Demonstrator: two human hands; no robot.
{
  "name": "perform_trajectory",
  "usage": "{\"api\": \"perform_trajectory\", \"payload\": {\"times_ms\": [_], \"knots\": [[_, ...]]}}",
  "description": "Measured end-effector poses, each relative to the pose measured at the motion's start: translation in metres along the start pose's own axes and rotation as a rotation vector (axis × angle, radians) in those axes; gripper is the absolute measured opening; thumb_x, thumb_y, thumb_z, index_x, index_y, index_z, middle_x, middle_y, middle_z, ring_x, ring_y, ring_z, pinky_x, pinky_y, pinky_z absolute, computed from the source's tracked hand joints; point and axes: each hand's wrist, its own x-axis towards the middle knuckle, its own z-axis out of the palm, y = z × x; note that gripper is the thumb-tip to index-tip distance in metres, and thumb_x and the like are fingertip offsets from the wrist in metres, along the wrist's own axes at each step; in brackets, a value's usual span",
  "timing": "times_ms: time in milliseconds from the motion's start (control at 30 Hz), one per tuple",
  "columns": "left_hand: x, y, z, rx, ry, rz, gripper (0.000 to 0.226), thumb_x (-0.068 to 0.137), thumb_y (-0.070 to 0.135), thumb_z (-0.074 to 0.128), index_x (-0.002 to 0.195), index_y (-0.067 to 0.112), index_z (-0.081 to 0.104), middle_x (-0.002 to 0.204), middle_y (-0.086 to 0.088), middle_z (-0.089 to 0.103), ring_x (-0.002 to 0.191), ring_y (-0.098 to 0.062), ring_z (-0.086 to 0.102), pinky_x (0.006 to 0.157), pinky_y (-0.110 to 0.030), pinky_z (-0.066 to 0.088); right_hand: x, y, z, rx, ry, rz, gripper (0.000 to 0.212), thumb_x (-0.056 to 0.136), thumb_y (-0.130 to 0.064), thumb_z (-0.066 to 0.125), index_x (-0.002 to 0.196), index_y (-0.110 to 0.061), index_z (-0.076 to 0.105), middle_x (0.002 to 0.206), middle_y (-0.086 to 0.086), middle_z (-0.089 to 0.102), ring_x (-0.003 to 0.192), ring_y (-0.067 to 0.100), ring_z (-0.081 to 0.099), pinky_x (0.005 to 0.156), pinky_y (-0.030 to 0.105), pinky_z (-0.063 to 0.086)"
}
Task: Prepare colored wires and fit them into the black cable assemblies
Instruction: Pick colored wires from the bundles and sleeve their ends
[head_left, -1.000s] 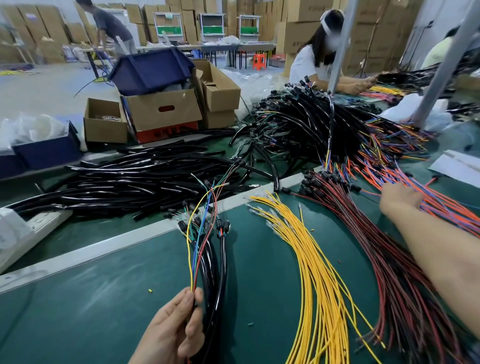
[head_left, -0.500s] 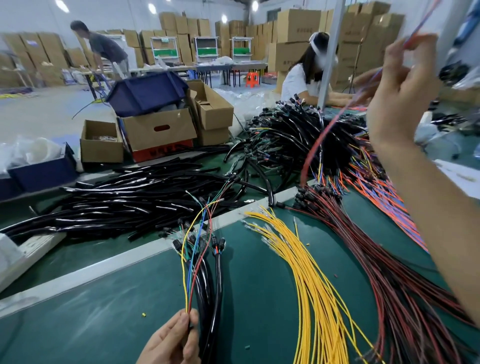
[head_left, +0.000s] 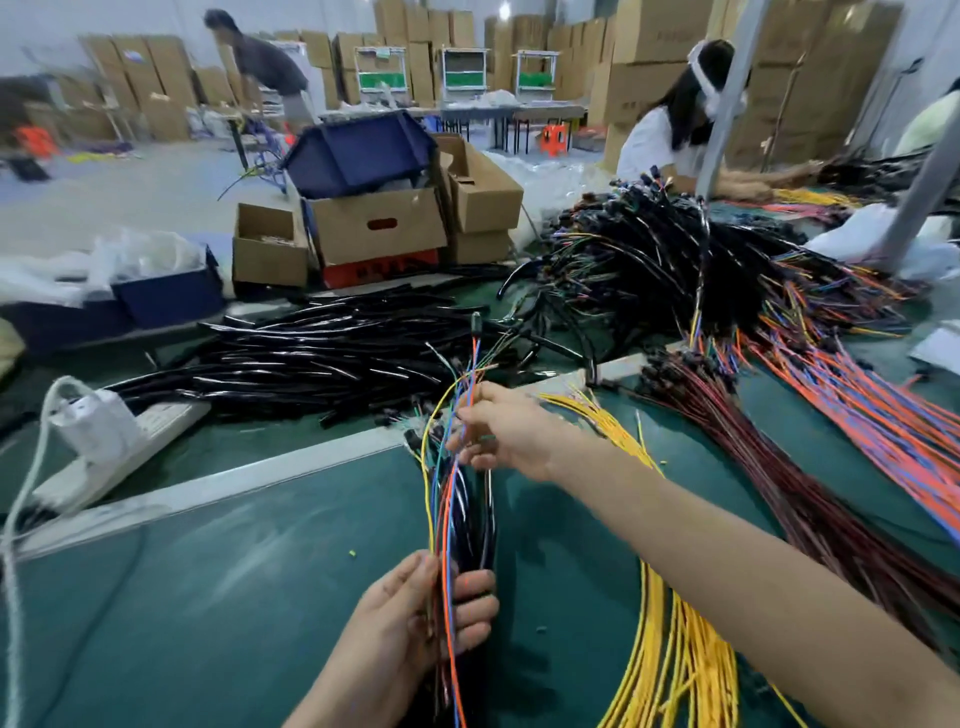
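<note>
Over the green mat (head_left: 234, 597) my left hand (head_left: 415, 618) gripped the black cable assemblies (head_left: 475, 525); my right hand (head_left: 501, 434) pinched a limp wire (head_left: 474, 364) above them — best held near its tip.

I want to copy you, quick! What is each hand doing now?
Left hand: grips the bundle of black cables and colored wires.
Right hand: pinches the loose wire ends above it.

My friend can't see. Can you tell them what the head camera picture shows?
A person's left hand grips a bundle of black cables and colored wires above a green table, while the right hand pinches the wires near their tips. Loose yellow wires and red-and-black wires lie spread on the right.
</note>
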Motion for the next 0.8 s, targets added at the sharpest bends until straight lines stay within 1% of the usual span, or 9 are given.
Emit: {"api": "perform_trajectory", "payload": {"times_ms": [133, 233, 400, 500, 600, 633, 700, 767, 800], "knots": [[0.0, 0.0, -0.005, 0.079, -0.011, -0.006, 0.024, 0.082, 0.02, 0.055, 0.088, 0.002, 0.069, 0.08, -0.019, 0.068, 0.04, -0.015, 0.05, 0.039, -0.022, 0.045, 0.016, 0.006, -0.005, -0.1, 0.126, -0.098, 0.022, 0.097, 0.0, 0.034, 0.085, -0.016, 0.041, 0.066, 0.016, 0.056, 0.034, 0.012, 0.05, 0.036, 0.015, 0.039], [0.002, -0.002, -0.007, 0.057, 0.012, 0.011, 0.031, 0.079, 0.016, 0.055, 0.102, -0.002, 0.066, 0.07, -0.012, 0.067, 0.036, -0.005, 0.039, 0.034, -0.015, 0.035, 0.029, 0.001, -0.013, -0.147, 0.187, -0.164, 0.015, 0.099, -0.002, 0.035, 0.095, -0.014, 0.043, 0.066, 0.018, 0.057, 0.035, 0.015, 0.048, 0.038, 0.018, 0.038], [0.005, -0.002, -0.014, -0.064, -0.065, 0.006, 0.029, 0.078, 0.009, 0.056, 0.099, -0.006, 0.069, 0.067, -0.006, 0.056, 0.044, -0.005, 0.04, 0.039, -0.015, 0.036, 0.047, -0.007, -0.017, -0.091, 0.196, -0.187, 0.014, 0.1, -0.002, 0.036, 0.096, -0.012, 0.045, 0.067, 0.017, 0.058, 0.038, 0.014, 0.054, 0.047, 0.024, 0.045], [0.005, -0.003, -0.017, -0.051, -0.088, 0.014, 0.03, 0.079, 0.009, 0.056, 0.101, -0.007, 0.068, 0.063, -0.003, 0.051, 0.044, -0.005, 0.038, 0.036, -0.015, 0.033, 0.05, -0.001, -0.016, -0.042, 0.238, -0.147, 0.012, 0.099, -0.003, 0.04, 0.093, -0.009, 0.048, 0.068, 0.016, 0.053, 0.038, 0.012, 0.056, 0.043, 0.019, 0.046], [0.003, -0.003, -0.018, 0.055, -0.066, 0.136, 0.026, 0.08, 0.011, 0.054, 0.097, -0.004, 0.067, 0.06, -0.001, 0.048, 0.043, -0.003, 0.032, 0.034, -0.012, 0.025, 0.036, 0.003, -0.025, -0.242, 0.315, -0.117, 0.022, 0.096, -0.014, 0.053, 0.076, -0.005, 0.053, 0.063, 0.011, 0.052, 0.038, 0.012, 0.051, 0.038, 0.016, 0.038], [0.002, -0.002, -0.018, 0.086, -0.051, 0.182, 0.025, 0.08, 0.011, 0.054, 0.095, -0.003, 0.068, 0.059, -0.001, 0.047, 0.042, -0.002, 0.031, 0.034, -0.011, 0.024, 0.025, 0.003, -0.027, -0.276, 0.291, -0.102, 0.028, 0.094, -0.022, 0.057, 0.072, -0.005, 0.056, 0.061, 0.01, 0.054, 0.038, 0.011, 0.049, 0.037, 0.016, 0.036], [0.002, 0.001, -0.019, 0.144, -0.02, 0.246, 0.021, 0.084, 0.01, 0.052, 0.092, 0.0, 0.069, 0.059, 0.001, 0.048, 0.043, -0.002, 0.03, 0.034, -0.011, 0.023, -0.001, 0.01, -0.02, -0.29, 0.066, -0.012, 0.037, 0.091, -0.037, 0.061, 0.076, -0.002, 0.064, 0.06, 0.007, 0.062, 0.038, 0.008, 0.047, 0.037, 0.013, 0.034], [0.001, 0.003, -0.018, 0.258, -0.027, 0.279, 0.021, 0.092, 0.006, 0.047, 0.089, 0.004, 0.068, 0.059, 0.003, 0.048, 0.043, -0.002, 0.029, 0.036, -0.011, 0.023, -0.025, 0.027, -0.001, -0.344, -0.205, 0.07, 0.041, 0.089, -0.04, 0.062, 0.085, 0.001, 0.066, 0.065, 0.004, 0.065, 0.041, 0.007, 0.045, 0.039, 0.012, 0.032], [0.0, 0.004, -0.019, 0.322, -0.038, 0.288, 0.024, 0.095, 0.005, 0.044, 0.086, 0.006, 0.066, 0.058, 0.003, 0.048, 0.043, -0.003, 0.028, 0.036, -0.011, 0.023, -0.034, 0.037, 0.01, -0.335, -0.282, 0.074, 0.036, 0.089, -0.036, 0.063, 0.086, -0.001, 0.065, 0.064, 0.002, 0.064, 0.042, 0.006, 0.042, 0.04, 0.012, 0.029]]}}
